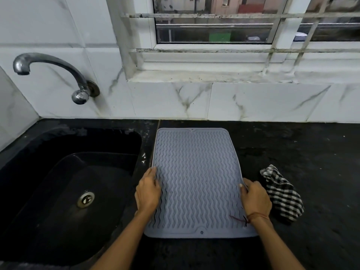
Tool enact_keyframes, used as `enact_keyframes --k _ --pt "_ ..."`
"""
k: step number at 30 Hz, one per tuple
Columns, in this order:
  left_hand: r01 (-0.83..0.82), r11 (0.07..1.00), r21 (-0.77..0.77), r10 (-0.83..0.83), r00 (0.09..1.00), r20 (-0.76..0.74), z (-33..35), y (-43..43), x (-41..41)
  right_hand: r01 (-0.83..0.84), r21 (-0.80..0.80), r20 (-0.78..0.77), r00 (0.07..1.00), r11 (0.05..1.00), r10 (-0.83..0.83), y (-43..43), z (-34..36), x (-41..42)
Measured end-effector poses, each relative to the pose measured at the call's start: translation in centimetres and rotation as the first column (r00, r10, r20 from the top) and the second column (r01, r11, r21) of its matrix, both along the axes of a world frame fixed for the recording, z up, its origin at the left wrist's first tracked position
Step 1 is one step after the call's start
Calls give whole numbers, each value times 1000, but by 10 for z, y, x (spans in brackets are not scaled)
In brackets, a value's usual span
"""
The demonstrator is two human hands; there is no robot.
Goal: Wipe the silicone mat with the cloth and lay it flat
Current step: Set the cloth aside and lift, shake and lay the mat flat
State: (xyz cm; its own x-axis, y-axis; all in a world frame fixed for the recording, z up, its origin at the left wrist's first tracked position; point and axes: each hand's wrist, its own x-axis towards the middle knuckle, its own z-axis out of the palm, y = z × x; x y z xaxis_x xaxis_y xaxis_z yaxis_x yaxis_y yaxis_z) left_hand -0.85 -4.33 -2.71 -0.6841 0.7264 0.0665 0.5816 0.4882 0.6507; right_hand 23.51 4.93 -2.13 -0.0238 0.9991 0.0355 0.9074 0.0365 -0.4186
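Now two hands clamp one grey silicone mat (196, 182): left hand (148, 193) gripping its left edge; right hand (256, 199) its right edge; one checked cloth (282, 193) lies just beyond the right hand.

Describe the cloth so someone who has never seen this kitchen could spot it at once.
Start at the black countertop right of the sink. A grey wavy-ribbed silicone mat lies there, held at both sides. Just beyond the right hand sits the crumpled cloth, the only black-and-white checked thing here.
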Motion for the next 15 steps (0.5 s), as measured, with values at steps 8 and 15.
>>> enact_keyframes --k 8,15 --pt "114 992 -57 -127 920 -372 -8 8 14 -79 100 143 988 992 64 -5 20 -37" --pt "351 934 -65 -330 777 -537 -19 36 28 -318 110 212 933 942 291 -9 13 -83"
